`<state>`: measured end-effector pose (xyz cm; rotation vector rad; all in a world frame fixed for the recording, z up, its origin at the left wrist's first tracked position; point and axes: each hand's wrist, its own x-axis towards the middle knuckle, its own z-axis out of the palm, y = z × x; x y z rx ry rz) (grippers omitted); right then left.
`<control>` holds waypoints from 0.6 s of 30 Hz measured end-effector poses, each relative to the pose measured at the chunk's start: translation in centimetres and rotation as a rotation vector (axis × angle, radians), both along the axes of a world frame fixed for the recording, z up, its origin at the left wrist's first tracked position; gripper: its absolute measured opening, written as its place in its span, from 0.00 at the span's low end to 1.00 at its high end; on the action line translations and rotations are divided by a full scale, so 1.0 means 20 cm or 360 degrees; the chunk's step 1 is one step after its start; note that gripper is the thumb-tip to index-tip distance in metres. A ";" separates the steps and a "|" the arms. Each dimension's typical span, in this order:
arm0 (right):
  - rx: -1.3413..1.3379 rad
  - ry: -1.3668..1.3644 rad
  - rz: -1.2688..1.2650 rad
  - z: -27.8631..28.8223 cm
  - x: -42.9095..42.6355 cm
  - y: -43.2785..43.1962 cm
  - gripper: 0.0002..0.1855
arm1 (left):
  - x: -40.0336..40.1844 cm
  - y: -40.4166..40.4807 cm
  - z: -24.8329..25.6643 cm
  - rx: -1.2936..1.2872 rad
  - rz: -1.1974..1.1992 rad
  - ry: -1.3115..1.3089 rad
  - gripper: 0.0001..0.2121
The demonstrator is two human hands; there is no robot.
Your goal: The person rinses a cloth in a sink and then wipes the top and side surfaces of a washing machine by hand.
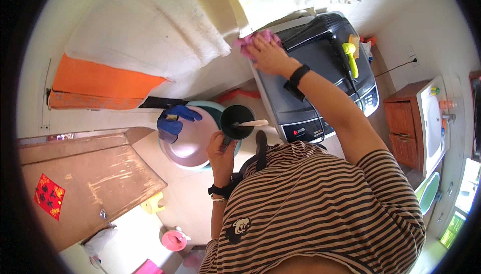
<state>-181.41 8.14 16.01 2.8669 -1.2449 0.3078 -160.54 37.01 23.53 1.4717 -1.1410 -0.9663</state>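
My right hand (271,56) presses on a bunched pink cloth (268,37) at the far left corner of a dark-lidded top-loading washing machine (278,101). Lower down, my left hand (221,155) grips the handle of a dark green cup (237,113), held over the floor beside the machine. A pale-handled utensil (255,123) leans in the cup, its lower end hidden inside. A black hair dryer (340,54), a lime-green handled item (351,59) and a yellowish brush (355,44) lie on the lid.
A pink basin (188,138) stands left of the cup, a blue glove (169,123) over its rim. Towels (150,22) hang above, with an orange one (101,82) at the left. A wooden door (112,183) stands at the lower left, a sink cabinet (404,131) at the right.
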 end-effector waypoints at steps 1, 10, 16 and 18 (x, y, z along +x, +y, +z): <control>0.0074 -0.0059 -0.0079 -0.01 0.01 -0.05 0.43 | 0.00 0.01 0.03 0.0032 0.0024 -0.0010 0.08; 0.0097 0.0187 0.0522 0.04 0.01 0.41 0.42 | 0.11 0.07 -0.06 0.0080 0.0186 0.0092 0.09; 0.0142 -0.0053 -0.0231 -0.01 0.10 -0.10 0.41 | 0.10 -0.02 0.00 -0.0012 0.0097 -0.0071 0.09; 0.0214 0.0031 -0.0374 0.05 0.13 -0.14 0.41 | 0.12 0.00 -0.03 -0.0010 0.0094 -0.0116 0.08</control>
